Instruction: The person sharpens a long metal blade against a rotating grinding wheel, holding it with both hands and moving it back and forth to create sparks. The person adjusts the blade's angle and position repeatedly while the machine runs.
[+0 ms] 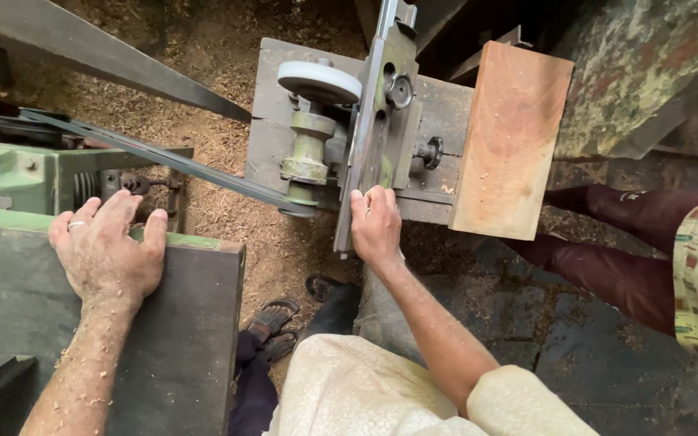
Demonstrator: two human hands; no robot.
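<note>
Sawdust covers the floor [220, 153] around a belt-driven grinding rig. Right hand [376, 226] is curled, fingers closed over the near end of a long steel blade [381, 105], which lies lengthwise on the grey bench [272, 121] and runs toward twelve o'clock. Just beside the blade, at its nine o'clock, stands a white grinding wheel [318, 81] on a green spindle [309, 149]. A drive belt [163, 161] stretches from the spindle toward nine o'clock, to a green machine [10, 178]. Left hand [107, 250], ring on one finger, rests flat with fingers spread on the dark machine top [179, 323], holding nothing. A wooden block [510, 137] sits at three o'clock of the blade. Another person's dark red trouser leg [632, 274] is close by at four o'clock.

Risk assessment: the belt is unguarded and passes near the left forearm; a slip could draw in skin. Fingers on the blade lie near the wheel; a jolt could bring contact. Sandalled feet [272, 319] stand in loose dust.
</note>
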